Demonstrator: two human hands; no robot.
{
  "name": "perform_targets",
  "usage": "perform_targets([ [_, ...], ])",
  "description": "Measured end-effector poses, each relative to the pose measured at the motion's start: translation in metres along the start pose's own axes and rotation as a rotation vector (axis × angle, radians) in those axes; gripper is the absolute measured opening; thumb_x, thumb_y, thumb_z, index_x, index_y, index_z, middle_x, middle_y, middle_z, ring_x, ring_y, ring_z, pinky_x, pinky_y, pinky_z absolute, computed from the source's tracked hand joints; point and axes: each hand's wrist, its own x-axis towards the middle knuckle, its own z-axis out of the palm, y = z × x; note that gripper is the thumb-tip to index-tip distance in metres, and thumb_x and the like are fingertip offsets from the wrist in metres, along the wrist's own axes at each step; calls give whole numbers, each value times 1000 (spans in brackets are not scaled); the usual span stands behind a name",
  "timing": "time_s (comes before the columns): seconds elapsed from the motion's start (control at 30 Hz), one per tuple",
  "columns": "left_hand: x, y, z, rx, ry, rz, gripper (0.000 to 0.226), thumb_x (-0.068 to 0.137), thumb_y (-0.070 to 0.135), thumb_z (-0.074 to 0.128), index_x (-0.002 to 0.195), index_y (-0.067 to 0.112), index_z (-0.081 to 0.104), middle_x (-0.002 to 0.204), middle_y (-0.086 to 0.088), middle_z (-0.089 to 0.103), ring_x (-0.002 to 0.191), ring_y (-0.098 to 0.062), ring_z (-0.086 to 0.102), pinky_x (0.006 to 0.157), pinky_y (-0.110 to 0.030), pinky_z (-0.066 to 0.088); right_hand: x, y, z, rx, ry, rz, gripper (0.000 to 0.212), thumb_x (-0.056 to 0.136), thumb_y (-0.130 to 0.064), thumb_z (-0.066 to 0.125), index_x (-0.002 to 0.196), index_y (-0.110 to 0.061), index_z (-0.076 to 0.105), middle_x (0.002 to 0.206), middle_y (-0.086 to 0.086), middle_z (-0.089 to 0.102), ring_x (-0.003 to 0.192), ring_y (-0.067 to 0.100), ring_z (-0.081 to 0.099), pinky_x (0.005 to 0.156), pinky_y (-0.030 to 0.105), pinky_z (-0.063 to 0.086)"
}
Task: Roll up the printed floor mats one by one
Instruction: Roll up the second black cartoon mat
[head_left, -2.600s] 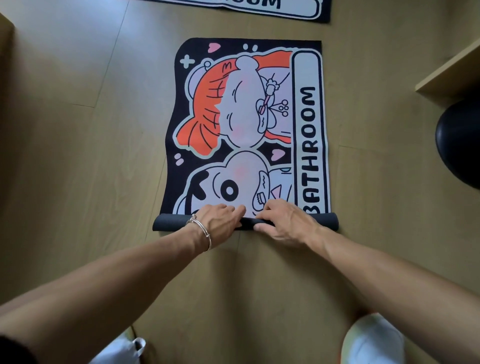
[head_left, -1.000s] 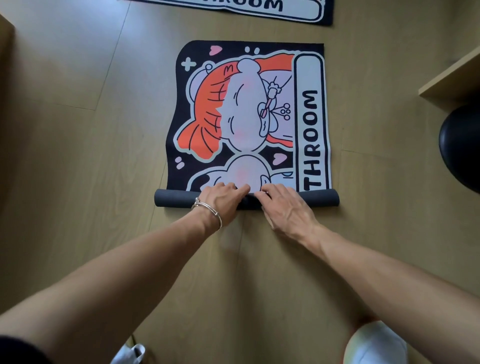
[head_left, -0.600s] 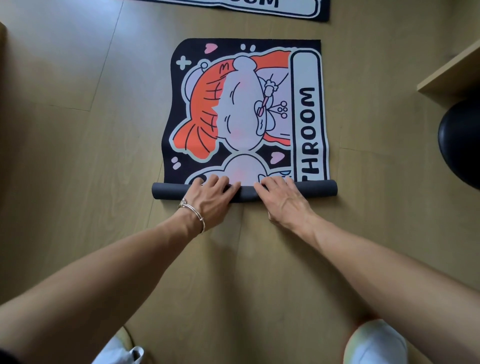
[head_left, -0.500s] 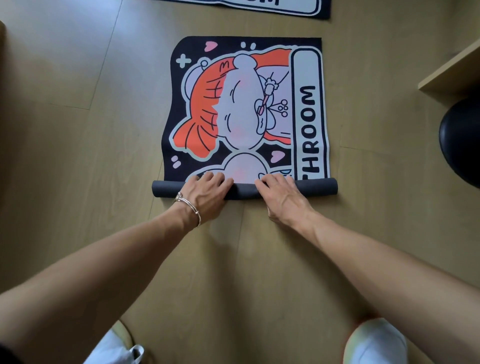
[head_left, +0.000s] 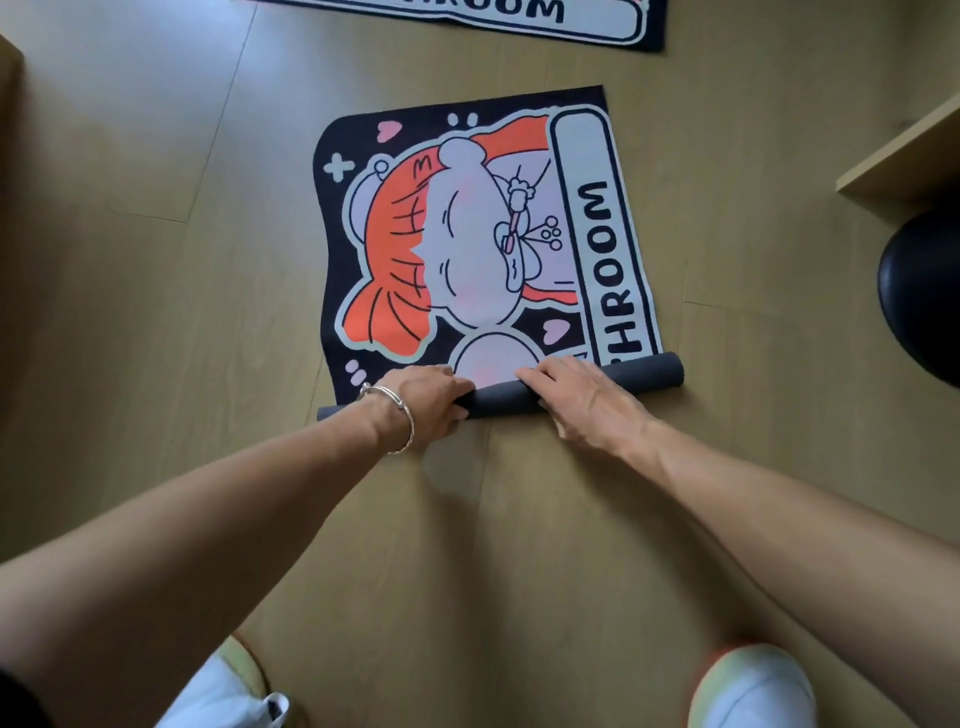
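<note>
A black printed floor mat (head_left: 467, 234) with an orange-haired cartoon and the letters "THROOM" lies on the wooden floor. Its near end is wound into a dark grey roll (head_left: 504, 402), which sits slanted with the right end farther from me. My left hand (head_left: 423, 400), with a bracelet on its wrist, grips the left half of the roll, fingers curled over the top. My right hand (head_left: 576, 397) holds the right half, with its fingers over the roll and its thumb on the near side. A second printed mat (head_left: 519, 15) lies flat beyond, cut off by the top edge.
A black round seat (head_left: 924, 296) stands at the right edge, below the corner of a light wooden board (head_left: 904, 156). My two white shoes (head_left: 753, 691) (head_left: 228, 696) are at the bottom. Bare wooden floor (head_left: 156, 260) stretches to the left.
The roll has moved away from me over the print, hiding more of the lower figure and lettering. It now lies slanted, and my fingers have gone from flat to curled round it.
</note>
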Motion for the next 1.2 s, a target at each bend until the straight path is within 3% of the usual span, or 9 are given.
perform_targets([
  [0.27,-5,5,2,28,-181,27,29,96,34,41,119,17,49,112,-3,53,100,-22,56,80,-37,47,-18,-11,5,-164,-35,-64,53,97,-29,48,143,-12,28,136,8,42,120,25,44,96,37,37],
  [0.4,-22,22,20,217,39,19,53,95,36,35,142,17,22,121,-3,43,107,-22,47,71,-37,42,-12,-13,8,-173,-61,-40,62,93,-22,58,144,-13,25,132,4,44,115,23,44,88,37,38],
  [0.5,-26,32,43,314,140,53,71,92,34,36,147,8,-1,130,-9,37,113,-26,42,80,-43,44,-9,-13,9,-149,-48,-34,52,95,-20,52,141,-13,28,128,5,45,111,24,45,85,38,38],
  [0.63,-21,43,49,183,75,-103,73,96,39,30,149,11,-12,153,-11,12,142,-26,12,109,-59,16,-7,-16,7,-136,-45,-8,47,99,-25,41,142,-11,27,128,7,45,112,26,43,91,40,37],
  [0.73,-15,47,48,143,11,-153,76,97,56,20,149,16,-18,158,-4,-16,145,-22,-15,113,-53,-6,-9,-19,11,-173,-6,32,56,94,-25,49,144,-6,30,130,12,46,118,30,45,104,49,33],
  [0.87,-7,42,47,169,26,-172,80,93,65,15,147,18,-20,157,-5,-19,144,-23,-18,113,-51,-10,-14,-26,18,-178,59,47,69,81,-36,67,137,0,46,128,17,54,123,35,50,100,56,38],
  [0.93,-4,39,46,188,35,-172,82,91,68,13,147,18,-21,157,-6,-19,144,-24,-17,113,-51,-10,-14,-30,18,-175,10,42,71,87,-42,59,141,0,39,138,18,47,132,34,41,106,56,31],
  [1.07,1,34,37,175,37,-173,83,90,68,13,147,19,-20,157,-8,-19,145,-23,-15,114,-51,-8,-2,-26,11,-143,-50,58,66,102,-45,24,153,-10,0,160,10,1,147,25,-4,116,46,-2],
  [1.2,9,25,24,138,86,-208,82,91,66,18,147,21,-20,157,-8,-19,145,-23,-14,113,-51,-8,18,-18,4,-74,-63,95,62,102,-45,18,153,-17,-4,161,9,-6,147,25,-10,117,44,-5],
])
